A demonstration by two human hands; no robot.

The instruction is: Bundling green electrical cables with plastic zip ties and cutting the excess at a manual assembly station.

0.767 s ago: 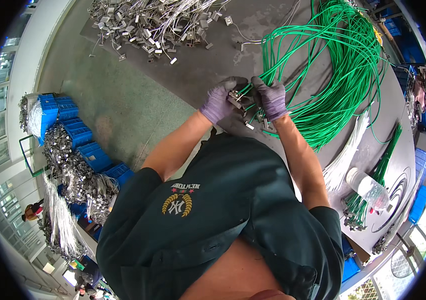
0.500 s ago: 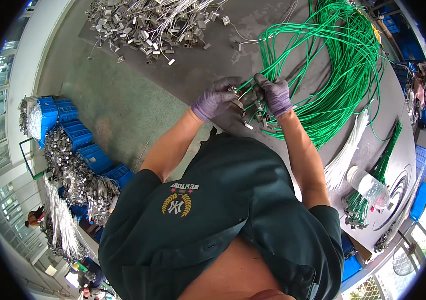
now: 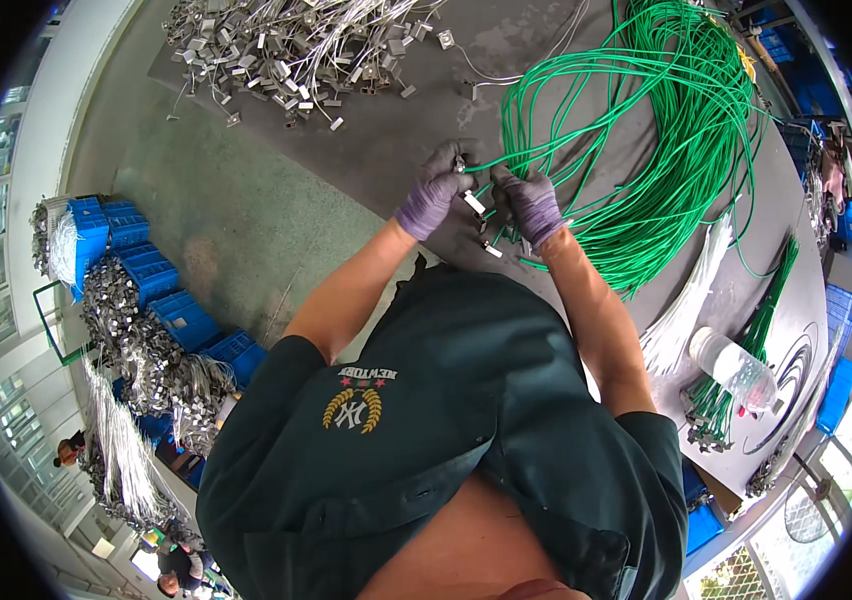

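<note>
Both hands wear purple gloves with dark grey fingers, over the table's near edge. My left hand is closed around the end of a green cable, where a small metal connector shows at the fingertips. Another silvery metal end hangs just below those fingers. Close on the right, my right hand is closed over green cable near its ends; its fingertips partly hide the strands. Further metal ends stick out beneath it. To the right spreads a large looped bundle of green cables.
Metal-ended white wires lie heaped at the table's far left. On the right are white wires, a smaller green bundle and a clear plastic bottle. Blue crates and metal parts stand left; a person is beyond.
My right hand has moved left, nearer my left hand. The left hand has turned and risen slightly, and fewer metal ends show between the hands.
</note>
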